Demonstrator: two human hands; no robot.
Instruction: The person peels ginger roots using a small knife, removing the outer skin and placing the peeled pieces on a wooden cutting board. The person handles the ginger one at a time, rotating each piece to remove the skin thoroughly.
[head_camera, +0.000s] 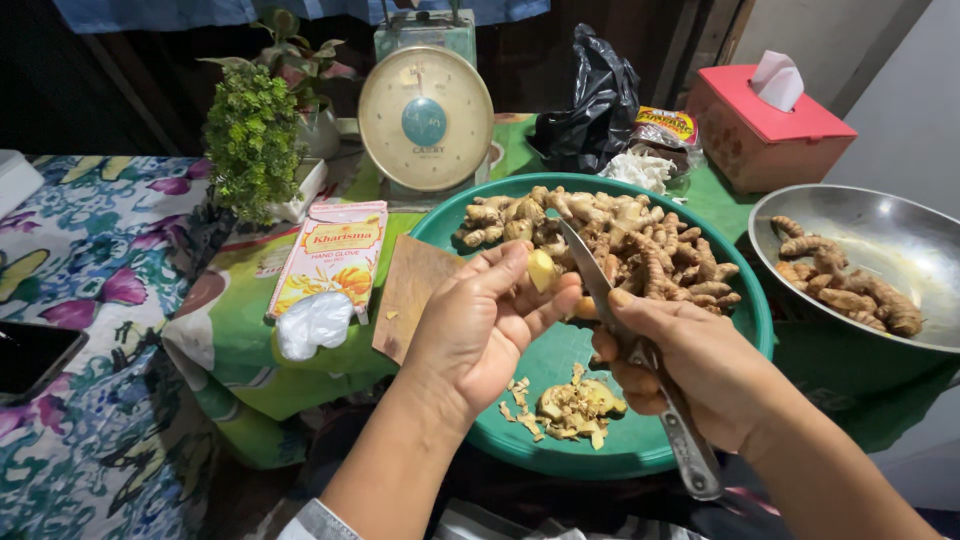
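Two bare hands worked over a round green tray (745, 330) heaped with unpeeled ginger roots (620, 240) in the view from the head camera. The left hand (480, 325) was curled around a small piece of ginger (541, 270), pinching its pale, peeled end between thumb and fingertips just above the tray. The right hand (695, 365) was closed around the metal handle of a knife (600, 285), its blade angled up and resting against the piece held by the left hand. A little pile of peelings (572, 408) lay on the bare part of the tray below both hands. To the right stood a steel bowl (880, 235) holding a few more roots. Behind the tray sat a dial kitchen scale (425, 118), a black plastic bag (590, 105) and a red tissue box (765, 135). To the left, on the table under a floral cloth (90, 280), lay a box of gloves (330, 252), a wooden board (410, 295) touching the tray's rim, and a small green plant (252, 140).
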